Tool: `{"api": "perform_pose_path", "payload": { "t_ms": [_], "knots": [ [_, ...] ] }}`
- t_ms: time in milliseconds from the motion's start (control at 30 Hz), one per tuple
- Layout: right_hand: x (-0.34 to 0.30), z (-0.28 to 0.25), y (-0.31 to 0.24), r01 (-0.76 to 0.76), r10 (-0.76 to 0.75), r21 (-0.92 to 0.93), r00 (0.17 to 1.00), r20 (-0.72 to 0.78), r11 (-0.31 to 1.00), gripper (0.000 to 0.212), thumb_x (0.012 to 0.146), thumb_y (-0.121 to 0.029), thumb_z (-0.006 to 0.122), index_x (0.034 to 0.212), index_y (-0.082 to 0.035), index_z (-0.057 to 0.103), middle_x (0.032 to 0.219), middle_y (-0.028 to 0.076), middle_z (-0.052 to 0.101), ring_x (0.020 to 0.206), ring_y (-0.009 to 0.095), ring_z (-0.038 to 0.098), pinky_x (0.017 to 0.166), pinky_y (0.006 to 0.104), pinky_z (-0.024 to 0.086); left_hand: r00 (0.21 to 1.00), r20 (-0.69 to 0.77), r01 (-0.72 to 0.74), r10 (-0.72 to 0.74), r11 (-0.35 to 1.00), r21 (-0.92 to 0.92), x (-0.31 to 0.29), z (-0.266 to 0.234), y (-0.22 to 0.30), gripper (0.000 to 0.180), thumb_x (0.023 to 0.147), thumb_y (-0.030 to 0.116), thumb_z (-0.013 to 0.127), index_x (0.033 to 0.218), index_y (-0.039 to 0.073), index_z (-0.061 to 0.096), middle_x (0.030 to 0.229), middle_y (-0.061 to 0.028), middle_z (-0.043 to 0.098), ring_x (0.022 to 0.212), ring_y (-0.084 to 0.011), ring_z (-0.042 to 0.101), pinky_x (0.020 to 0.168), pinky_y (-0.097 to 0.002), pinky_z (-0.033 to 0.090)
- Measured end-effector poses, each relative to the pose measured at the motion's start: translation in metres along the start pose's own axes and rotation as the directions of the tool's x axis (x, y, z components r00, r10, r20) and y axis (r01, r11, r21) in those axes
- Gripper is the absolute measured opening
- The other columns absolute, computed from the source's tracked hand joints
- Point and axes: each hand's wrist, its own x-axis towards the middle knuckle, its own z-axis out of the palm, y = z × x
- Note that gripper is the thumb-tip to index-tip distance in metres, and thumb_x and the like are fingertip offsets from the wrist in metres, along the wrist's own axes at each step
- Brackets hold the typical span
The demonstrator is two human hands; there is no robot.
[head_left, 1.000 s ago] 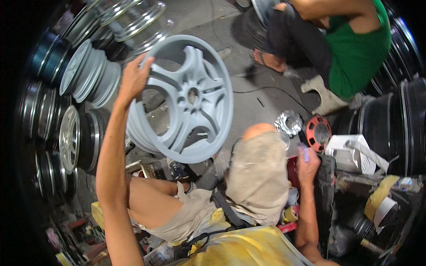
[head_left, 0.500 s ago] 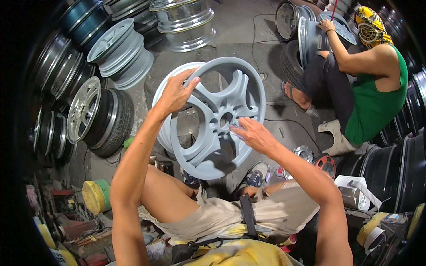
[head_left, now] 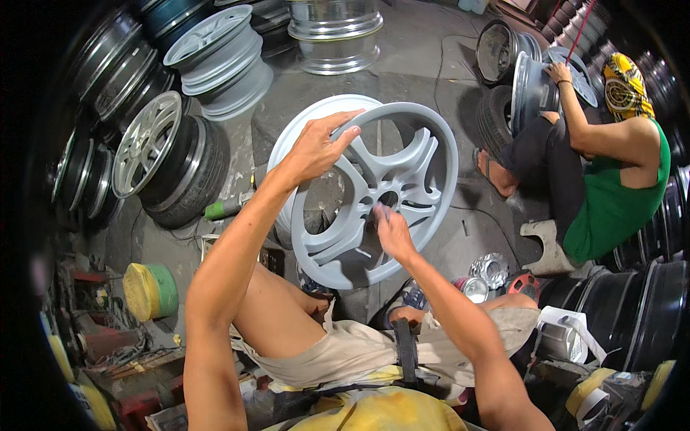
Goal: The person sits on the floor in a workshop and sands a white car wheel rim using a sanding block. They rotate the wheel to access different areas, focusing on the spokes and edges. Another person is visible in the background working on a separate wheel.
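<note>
A grey five-spoke alloy wheel rim stands tilted before my knees, its spoked face turned toward me. My left hand is wrapped over its upper left edge, with the thumb on the front lip. Close below the centre hole, my right hand is at the spokes with its fingers drawn together. Motion blurs those fingertips, and whatever they pinch cannot be made out. Behind the rim shows a paler wheel edge, partly hidden by my left forearm and the front rim.
Stacked wheels line the left and back. A green power tool lies left of my arm, near a yellow-green tape roll. At right, a co-worker in a green top sits handling another wheel. An open can stands by my right knee.
My right hand has shifted from right of the centre hole to below it, over the lower spokes. My left hand keeps its hold. The whole view has swung, placing the rim farther right.
</note>
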Motion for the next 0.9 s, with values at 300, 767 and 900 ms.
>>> {"api": "perform_pose_path", "payload": {
  "t_ms": [300, 767, 900],
  "knots": [
    [0.033, -0.091, 0.007, 0.663, -0.435, -0.745, 0.693, 0.575, 0.073, 0.026, 0.097, -0.023, 0.056, 0.113, -0.012, 0.074, 0.106, 0.006, 0.066, 0.092, 0.024, 0.062, 0.069, 0.0387, 0.047, 1.000, 0.024, 0.004, -0.003, 0.999, -0.043, 0.002, 0.007, 0.005, 0.041, 0.101, 0.023, 0.062, 0.138, 0.004, 0.062, 0.137, -0.0163, 0.065, 0.126, -0.0253, 0.061, 0.110, -0.0380, 0.044],
    [-0.030, -0.009, 0.006, 0.254, -0.274, -0.328, 0.961, -0.016, 0.910, 0.040, 0.103, -0.024, 0.052, 0.141, -0.012, 0.056, 0.091, 0.014, 0.063, 0.088, 0.033, 0.065, 0.074, 0.0459, 0.052, 0.999, 0.000, -0.055, 0.055, 0.998, 0.030, 0.014, 0.006, -0.002, 0.041, 0.101, 0.024, 0.061, 0.136, 0.002, 0.063, 0.133, -0.0175, 0.067, 0.120, -0.0279, 0.064, 0.104, -0.0377, 0.047],
    [0.012, -0.106, 0.014, 0.534, -0.372, -0.749, 0.837, 0.401, 0.393, 0.067, 0.094, -0.019, 0.061, 0.157, -0.024, 0.040, 0.102, 0.010, 0.056, 0.095, 0.030, 0.059, 0.080, 0.0447, 0.051, 0.998, 0.000, -0.055, 0.056, 0.997, 0.049, 0.016, 0.003, -0.008, 0.040, 0.101, 0.025, 0.061, 0.134, 0.002, 0.064, 0.129, -0.0173, 0.069, 0.116, -0.0277, 0.065, 0.101, -0.0384, 0.048]
  ]
}}
